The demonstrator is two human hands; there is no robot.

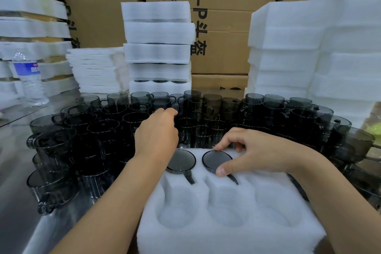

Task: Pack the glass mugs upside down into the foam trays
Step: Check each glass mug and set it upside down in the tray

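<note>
**A:** White foam tray [226, 233] sits closest, with three near pockets bare. Where are the mugs?

**B:** Two are in the row behind. The first mug [181, 161] is seated and nobody touches it. The right hand [257, 154] pinches the second mug [216, 161], thumb on the near edge of its base and forefinger on the far edge.

**A:** Which way do they point?

**B:** Base up and mouth down, so the long axis stands vertical. Each handle lies in its slot, pointing back toward the person and a little right.

**A:** And the left hand [158, 132]?

**B:** It reaches past the tray into the loose mugs [103, 128] crowded on the bench [16, 171]. Its fingers curl down out of sight, so I cannot tell whether it holds one.

**A:** What could go wrong?

**B:** I see two risks. If the second mug's handle rides the foam beside its slot, the mug would sit tilted and proud of the tray. Those loose mugs also stand touching (some are stacked), so lifting one carelessly could knock glass against glass or topple a neighbour.

**A:** And farther back?

**B:** Foam stacks [158, 47], then cardboard boxes [222, 27].
</note>
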